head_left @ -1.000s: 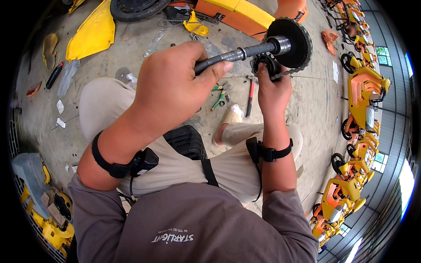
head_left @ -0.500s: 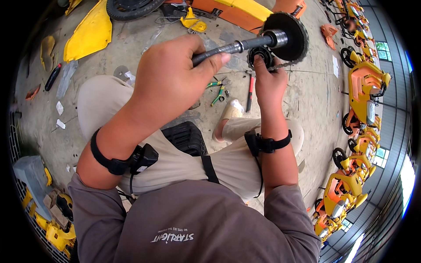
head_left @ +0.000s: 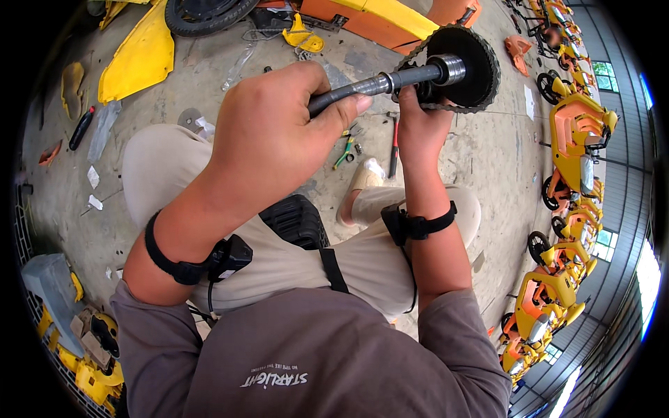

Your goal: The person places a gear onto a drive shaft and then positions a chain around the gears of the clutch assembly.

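Pliers [head_left: 346, 151], red-handled tool [head_left: 394, 155] on floor beneath held axle [head_left: 376, 85].

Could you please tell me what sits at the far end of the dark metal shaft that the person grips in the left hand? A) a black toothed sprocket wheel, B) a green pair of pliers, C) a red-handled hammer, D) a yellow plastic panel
A: the dark metal shaft gripped by the left hand ends in a black toothed sprocket wheel, where the right hand also reaches.

Shaft [head_left: 376, 85] rear end hidden inside left hand [head_left: 279, 132] grip.
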The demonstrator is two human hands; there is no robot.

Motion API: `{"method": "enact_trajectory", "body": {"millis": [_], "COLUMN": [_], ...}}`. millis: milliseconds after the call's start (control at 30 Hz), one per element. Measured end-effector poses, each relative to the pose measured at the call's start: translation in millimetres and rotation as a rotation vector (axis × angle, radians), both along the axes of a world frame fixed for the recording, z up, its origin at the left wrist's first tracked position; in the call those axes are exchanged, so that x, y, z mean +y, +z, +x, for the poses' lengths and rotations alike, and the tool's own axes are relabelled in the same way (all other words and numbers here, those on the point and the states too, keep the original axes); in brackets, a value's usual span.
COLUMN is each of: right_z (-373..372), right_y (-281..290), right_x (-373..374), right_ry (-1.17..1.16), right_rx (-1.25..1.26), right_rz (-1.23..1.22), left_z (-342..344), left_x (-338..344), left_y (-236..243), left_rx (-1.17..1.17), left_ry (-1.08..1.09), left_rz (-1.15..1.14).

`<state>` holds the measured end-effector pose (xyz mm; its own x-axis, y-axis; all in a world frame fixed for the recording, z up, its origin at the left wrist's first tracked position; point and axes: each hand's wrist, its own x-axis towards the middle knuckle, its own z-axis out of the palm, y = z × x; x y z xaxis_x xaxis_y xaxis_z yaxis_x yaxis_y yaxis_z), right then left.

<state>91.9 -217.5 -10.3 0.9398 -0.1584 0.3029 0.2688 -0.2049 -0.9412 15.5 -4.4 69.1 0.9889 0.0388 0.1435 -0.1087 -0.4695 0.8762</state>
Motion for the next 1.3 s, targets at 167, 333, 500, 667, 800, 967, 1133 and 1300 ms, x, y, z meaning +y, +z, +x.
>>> {"method": "enact_trajectory", "body": {"millis": [167,333,500,667,800,967,1133,1300], "right_z": [-0.2,-2.9,-1.9,-4.5,-4.5,1.4,6.0,7.1], "right_y": [-10.8,-6.1,3.4,5.9,8.3,7.7,4.2,4.4], "right_x": [2.2,11.7,19.9,19.1,21.4,14.8,10.2,10.3], "right_ry": [-0.103,-0.100,-0.098,-0.141,-0.173,-0.218,-0.212,-0.217], "right_rx": [-0.078,-0.020,-0.035,-0.021,-0.077,-0.030,-0.060,-0.086], "right_rz": [0.101,0.259,0.334,0.236,0.235,0.192,0.134,0.134], "left_z": [0.3,1.5,0.8,0.6,-1.3,-4.2,-9.4,-12.4], "left_x": [-0.9,-3.2,-4.8,-5.4,-5.7,-10.4,-12.8,-13.5], "left_y": [5.5,5.0,5.0,5.0,4.2,5.9,16.1,16.6], "left_rx": [0.000,-0.017,-0.111,-0.161,-0.138,-0.155,-0.042,-0.052], "left_ry": [0.016,0.008,-0.006,-0.008,-0.023,-0.043,-0.072,-0.096], "left_rz": [-0.052,-0.035,0.041,0.063,0.037,-0.031,-0.108,-0.116]}}
